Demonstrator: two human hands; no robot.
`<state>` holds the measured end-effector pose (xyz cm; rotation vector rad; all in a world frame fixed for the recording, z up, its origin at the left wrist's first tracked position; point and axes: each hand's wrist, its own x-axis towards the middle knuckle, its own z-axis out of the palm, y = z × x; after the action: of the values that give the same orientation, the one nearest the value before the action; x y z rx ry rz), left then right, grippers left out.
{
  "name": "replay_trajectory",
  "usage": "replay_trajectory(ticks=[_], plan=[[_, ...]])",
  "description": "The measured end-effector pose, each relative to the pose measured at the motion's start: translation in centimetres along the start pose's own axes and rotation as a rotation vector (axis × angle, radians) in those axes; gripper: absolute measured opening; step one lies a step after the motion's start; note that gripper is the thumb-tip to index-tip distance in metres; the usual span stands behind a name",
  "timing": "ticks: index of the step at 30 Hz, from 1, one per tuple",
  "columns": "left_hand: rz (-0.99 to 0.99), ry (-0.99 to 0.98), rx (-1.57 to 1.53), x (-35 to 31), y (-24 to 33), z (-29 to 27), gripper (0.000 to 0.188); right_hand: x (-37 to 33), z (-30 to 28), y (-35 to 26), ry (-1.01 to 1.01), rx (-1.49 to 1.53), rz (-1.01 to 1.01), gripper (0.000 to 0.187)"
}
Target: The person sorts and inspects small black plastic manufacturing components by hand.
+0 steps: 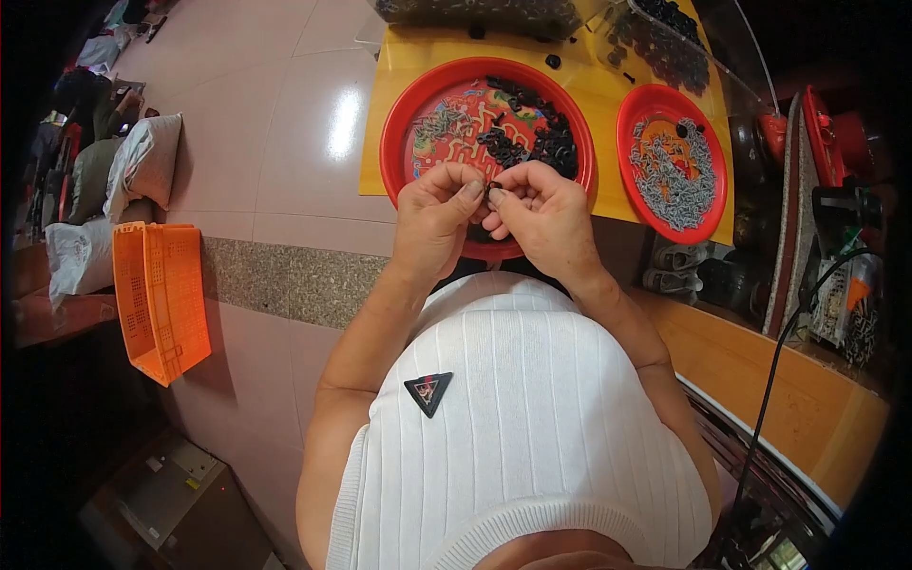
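Observation:
My two hands meet over the near rim of a round red tray. Thumb and fingers of my right hand are pinched on a small black part. My left hand is closed in a pinch right beside it; what lies between its fingertips is hidden. In the tray, loose black parts are heaped on the right and far side. A small pile of grey screws lies at its left, on the printed bottom.
A second red tray, holding many grey screws, stands on the yellow table to the right. Clear bins of black parts stand at the back. An orange crate is on the floor at left. A black cable hangs at right.

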<state>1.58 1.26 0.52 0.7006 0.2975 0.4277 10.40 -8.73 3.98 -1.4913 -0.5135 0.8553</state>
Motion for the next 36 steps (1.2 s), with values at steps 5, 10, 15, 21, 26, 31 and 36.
replay_trajectory(ticks=[5,10,15,21,26,31,36], plan=[[0.039,0.046,0.028,-0.2,-0.3,0.4,0.004,-0.2,0.0,0.1,0.022,-0.035,-0.033,0.008],[0.050,0.082,0.069,-0.3,-1.1,0.5,0.002,-0.3,-0.3,0.3,0.026,-0.052,-0.061,0.007],[0.089,0.103,0.119,-0.1,-1.7,0.6,0.004,0.1,-0.6,0.8,0.039,-0.053,-0.081,0.006],[0.211,0.247,0.304,1.7,1.2,-0.6,0.012,1.1,-2.4,1.0,0.053,0.096,-0.071,0.009],[0.263,0.256,0.710,1.1,2.7,-2.8,0.014,1.0,-4.1,1.1,0.077,0.077,-0.070,0.009],[0.360,0.050,1.255,2.7,2.6,-2.3,0.013,0.6,-4.3,1.1,0.079,0.058,-0.039,0.007],[0.491,-0.083,1.537,5.8,1.8,-1.3,0.019,0.2,-4.6,1.1,0.080,0.036,-0.042,0.006]])
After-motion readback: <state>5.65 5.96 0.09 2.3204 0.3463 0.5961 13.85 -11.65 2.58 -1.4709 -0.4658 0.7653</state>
